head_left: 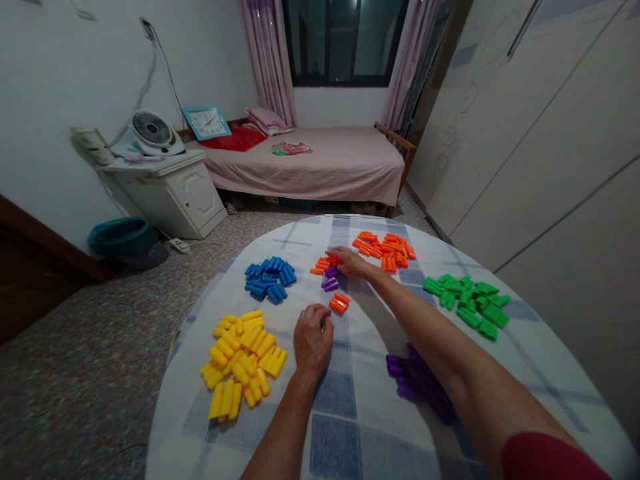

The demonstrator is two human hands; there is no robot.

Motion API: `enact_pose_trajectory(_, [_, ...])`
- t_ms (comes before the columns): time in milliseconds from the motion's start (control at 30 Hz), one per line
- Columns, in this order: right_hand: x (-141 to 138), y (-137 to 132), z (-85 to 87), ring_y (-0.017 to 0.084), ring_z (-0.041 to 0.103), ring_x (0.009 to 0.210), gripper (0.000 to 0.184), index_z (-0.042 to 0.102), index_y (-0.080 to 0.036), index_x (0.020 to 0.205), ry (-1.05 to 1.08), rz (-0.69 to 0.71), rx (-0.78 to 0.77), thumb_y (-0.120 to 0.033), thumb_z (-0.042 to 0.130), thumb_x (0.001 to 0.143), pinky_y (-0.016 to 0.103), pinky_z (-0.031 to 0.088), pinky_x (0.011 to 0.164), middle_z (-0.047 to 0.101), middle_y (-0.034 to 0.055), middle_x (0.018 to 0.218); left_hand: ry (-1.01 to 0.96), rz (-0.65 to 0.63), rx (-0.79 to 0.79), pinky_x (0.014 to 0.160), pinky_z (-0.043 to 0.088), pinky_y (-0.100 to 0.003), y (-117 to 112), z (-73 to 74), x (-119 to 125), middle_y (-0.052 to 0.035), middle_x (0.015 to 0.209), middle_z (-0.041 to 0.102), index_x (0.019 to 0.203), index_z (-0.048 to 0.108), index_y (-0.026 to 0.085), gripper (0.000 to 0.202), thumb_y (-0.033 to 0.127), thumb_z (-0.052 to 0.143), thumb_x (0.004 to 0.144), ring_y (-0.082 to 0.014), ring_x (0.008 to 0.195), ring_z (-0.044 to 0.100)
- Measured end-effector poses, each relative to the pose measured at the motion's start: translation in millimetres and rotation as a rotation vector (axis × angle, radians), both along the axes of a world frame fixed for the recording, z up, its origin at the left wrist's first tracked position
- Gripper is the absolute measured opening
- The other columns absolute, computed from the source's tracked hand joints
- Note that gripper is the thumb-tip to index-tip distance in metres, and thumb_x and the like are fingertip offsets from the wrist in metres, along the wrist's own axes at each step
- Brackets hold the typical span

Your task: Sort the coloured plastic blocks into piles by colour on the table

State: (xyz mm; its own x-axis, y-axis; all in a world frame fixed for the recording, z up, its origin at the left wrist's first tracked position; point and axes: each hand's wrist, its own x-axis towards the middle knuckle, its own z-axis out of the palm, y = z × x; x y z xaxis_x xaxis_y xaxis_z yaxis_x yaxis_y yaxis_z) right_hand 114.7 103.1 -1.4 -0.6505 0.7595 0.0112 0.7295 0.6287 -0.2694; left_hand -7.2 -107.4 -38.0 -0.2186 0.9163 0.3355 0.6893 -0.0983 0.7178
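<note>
My right hand [351, 261] reaches across the table, its fingers bent down on an orange plastic piece [334, 259] at the edge of a small group. Other orange tube-like pieces [320, 267] lie just left of the fingertips, with purple pieces [331, 285] just below them. Closer to me, my left hand [314, 337] rests on the cloth with its fingers curled in; anything under them is hidden. Just beyond its fingertips, apart from it, is a joined orange piece [339, 304].
Around the round, cloth-covered table [370, 400] lie piles of blue [270, 278], yellow [245, 360], orange [387, 248] and green pieces [470, 301]. Purple pieces [410, 380] sit partly behind my right forearm. A bed [320, 160] stands beyond the table.
</note>
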Motion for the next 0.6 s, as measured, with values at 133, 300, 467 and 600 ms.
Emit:
enact_pose_trajectory(133, [9, 5, -3.2, 0.024, 0.058, 0.11, 0.037, 0.061, -0.017, 0.124, -0.034, -0.056, 0.089, -0.023, 0.053, 0.088, 0.031, 0.046, 0.092, 0.055, 0.0128, 0.129, 0.006, 0.009, -0.005, 0.087, 0.046, -0.035, 0, 2.1, 1, -0.0055, 0.098, 0.066, 0.091, 0.067, 0.02, 0.021, 0.013, 0.049, 0.082, -0.0201, 0.093, 0.058])
enact_pose_trajectory(300, [16, 11, 1.1, 0.023, 0.058, 0.105, 0.035, 0.062, -0.018, 0.122, -0.139, -0.091, 0.147, -0.029, 0.055, 0.09, 0.03, 0.045, 0.089, 0.056, 0.0128, 0.125, -0.006, 0.001, -0.007, 0.087, 0.046, -0.034, 0, 0.6, 0, -0.0054, 0.099, 0.065, 0.091, 0.067, 0.02, 0.021, 0.012, 0.05, 0.082, -0.0197, 0.093, 0.057])
enact_pose_trajectory(467, [18, 15, 7.1, 0.031, 0.05, 0.114, 0.035, 0.06, -0.011, 0.122, -0.177, -0.251, 0.254, -0.02, 0.045, 0.092, 0.04, 0.042, 0.091, 0.055, 0.0195, 0.124, 0.001, 0.002, -0.016, 0.088, 0.045, -0.033, 0, -0.7, 1, -0.0046, 0.1, 0.065, 0.092, 0.066, 0.02, 0.02, 0.012, 0.05, 0.082, -0.0191, 0.094, 0.056])
enact_pose_trajectory(600, [16, -5, 12.2, 0.025, 0.05, 0.115, 0.036, 0.055, -0.013, 0.128, -0.037, -0.289, 0.263, -0.021, 0.042, 0.094, 0.035, 0.042, 0.093, 0.054, 0.0156, 0.126, -0.001, 0.011, -0.017, 0.088, 0.046, -0.033, 0, 0.5, 1, -0.0046, 0.098, 0.065, 0.092, 0.066, 0.019, 0.021, 0.012, 0.05, 0.082, -0.0186, 0.094, 0.057])
